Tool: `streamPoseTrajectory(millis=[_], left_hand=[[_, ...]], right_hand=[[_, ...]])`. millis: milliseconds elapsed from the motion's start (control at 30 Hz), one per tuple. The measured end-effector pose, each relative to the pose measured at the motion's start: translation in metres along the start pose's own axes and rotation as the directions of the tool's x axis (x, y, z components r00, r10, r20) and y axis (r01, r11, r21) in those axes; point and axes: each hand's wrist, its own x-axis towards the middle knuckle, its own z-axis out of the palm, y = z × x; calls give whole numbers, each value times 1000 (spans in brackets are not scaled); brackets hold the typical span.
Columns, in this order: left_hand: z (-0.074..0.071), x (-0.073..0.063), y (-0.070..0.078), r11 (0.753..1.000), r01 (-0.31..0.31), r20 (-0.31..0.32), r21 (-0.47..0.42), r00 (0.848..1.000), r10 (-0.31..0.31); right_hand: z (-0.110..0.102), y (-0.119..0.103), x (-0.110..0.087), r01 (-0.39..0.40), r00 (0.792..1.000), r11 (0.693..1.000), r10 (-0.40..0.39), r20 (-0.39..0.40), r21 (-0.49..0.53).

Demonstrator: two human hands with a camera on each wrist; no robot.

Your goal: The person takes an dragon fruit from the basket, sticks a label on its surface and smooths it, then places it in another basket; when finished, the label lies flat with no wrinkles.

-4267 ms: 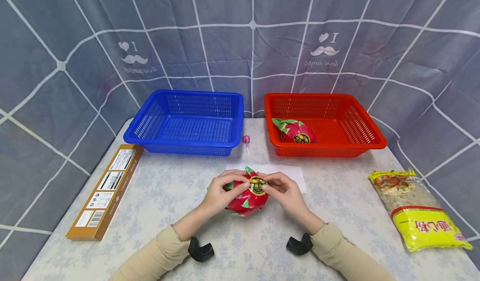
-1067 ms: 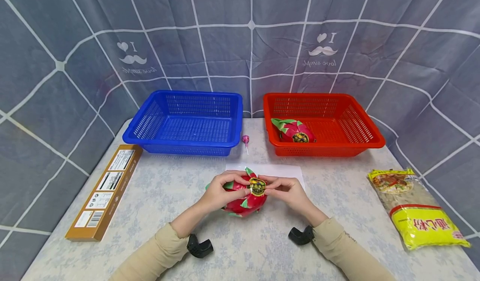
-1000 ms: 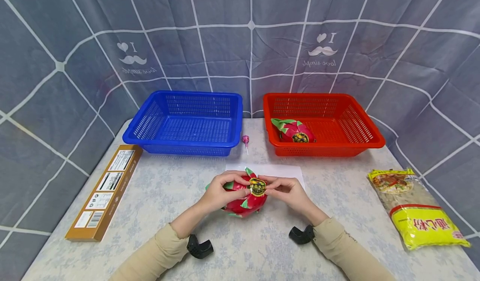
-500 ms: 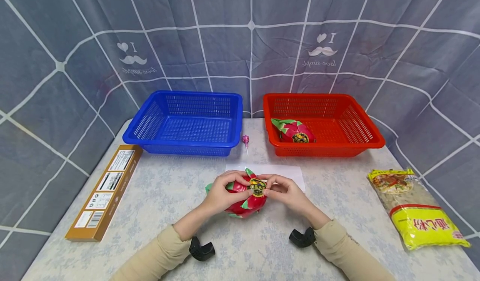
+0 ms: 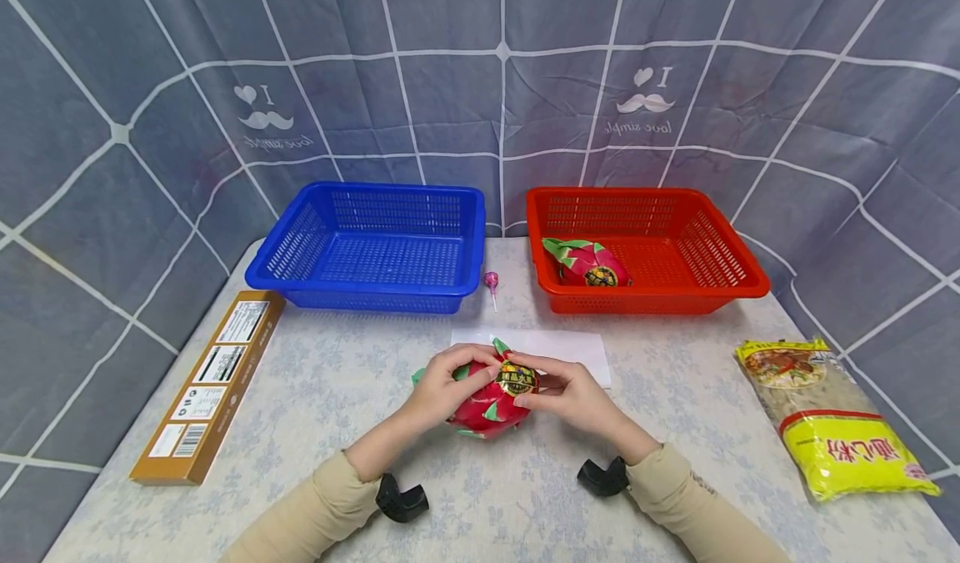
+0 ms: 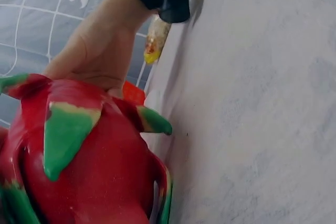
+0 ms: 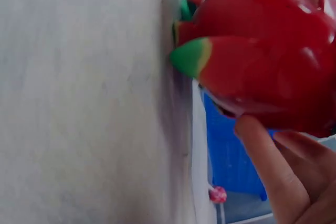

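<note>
A glossy red dragon fruit (image 5: 480, 414) with green-tipped scales lies on the table between both hands. It looks smooth, like a model. A round black-and-gold sticker (image 5: 517, 379) sits on its upper right side. My left hand (image 5: 444, 389) holds the fruit from the left, thumb tip by the sticker's left edge. From the right, my right hand (image 5: 577, 392) curls about it, thumb at the sticker's lower edge and forefinger above. The right wrist view shows fingers (image 7: 278, 166) against the fruit's side (image 7: 268, 66). Close up, the left wrist view shows the fruit's scaly end (image 6: 100, 150).
A white sheet (image 5: 577, 348) lies behind the fruit. Behind stand a blue basket (image 5: 367, 292) and a red basket (image 5: 660, 303) with another dragon fruit (image 5: 585, 263) inside. A lollipop (image 5: 491, 281) lies between them. A brown box (image 5: 210, 384) is left, a noodle bag (image 5: 832, 417) right.
The sticker, bent between both hands' fingertips half a second ago, now lies flatter on the fruit. My right thumb has shifted down to its lower edge; my left thumb has drawn back left.
</note>
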Motion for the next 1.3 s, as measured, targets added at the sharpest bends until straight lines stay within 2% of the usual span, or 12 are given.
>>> streamPoseTrajectory(millis=[233, 400, 500, 667, 733, 800, 900, 1000, 1067, 1167, 1267, 1300], left_hand=[[-7, 0, 1, 998, 31, 128, -45, 991, -25], [-17, 1, 1, 999, -17, 238, -38, 971, 26], [-27, 4, 1, 998, -51, 258, -37, 964, 59], [-45, 11, 1, 995, -101, 162, -8, 982, 101], [-54, 14, 4, 994, -113, 112, -11, 987, 113], [-62, 17, 7, 993, -112, 62, -42, 991, 115], [-69, 24, 13, 990, -80, 7, -116, 997, 82], [-68, 35, 19, 982, -33, -3, -185, 999, 33], [-63, 45, 23, 979, -4, 30, -203, 999, 11], [-51, 62, 26, 974, 30, 106, -223, 994, -7], [-32, 77, 23, 969, 78, 175, -235, 984, -37], [-24, 82, 20, 967, 97, 191, -235, 980, -52]], right_hand=[[-5, -4, -1, -40, 998, 997, 37, 52, 62], [-12, -9, -1, -75, 992, 991, 62, 109, 115], [-24, -12, -1, -110, 983, 985, 88, 161, 131], [-59, -24, -7, -132, 972, 990, 119, 203, 55], [-79, -31, -11, -89, 978, 995, 80, 192, 36], [-99, -36, -17, -2, 986, 998, -9, 166, 65], [-129, -43, -23, 134, 989, 978, -143, 47, 158], [-156, -54, -27, 157, 980, 947, -114, -162, 280], [-172, -61, -24, 175, 947, 913, -53, -317, 369], [-194, -64, -10, 235, 870, 851, 32, -492, 470], [-213, -55, 9, 244, 785, 842, 120, -608, 481], [-219, -49, 14, 223, 762, 853, 150, -630, 473]])
